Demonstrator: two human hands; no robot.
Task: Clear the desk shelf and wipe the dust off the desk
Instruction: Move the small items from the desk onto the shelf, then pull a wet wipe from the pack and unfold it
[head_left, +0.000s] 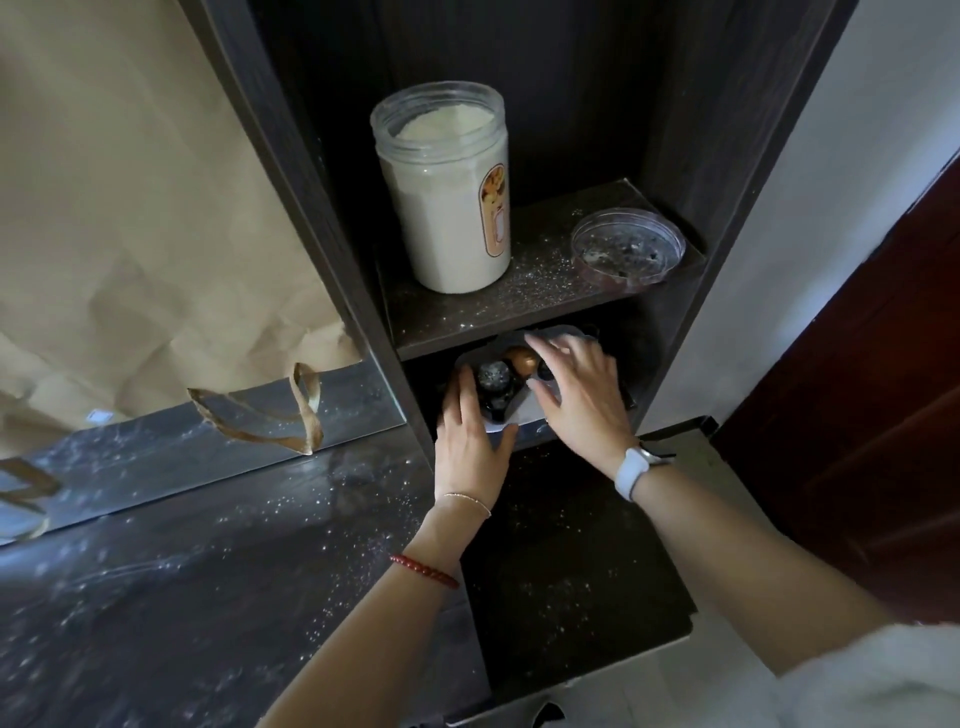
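A pale tray (506, 422) with a few small round items, one brown and one dark and speckled, sits in the lower compartment of the dark shelf unit (467, 317). My left hand (470, 431) grips the tray's left front edge, thumb under the rim. My right hand (576, 395) rests on the tray's right side with fingers spread over it. On the shelf board above stand a clear jar (447, 192) of pale powder without a lid and a clear round lid (627, 252) lying flat. White dust speckles the board and the dark desk top (234, 561).
A brown paper bag (145, 218) with ribbon handles leans at the left against a mirror strip (208, 431). A white wall and a dark red door (872, 415) stand at the right. The shelf's side panels close in the compartment on both sides.
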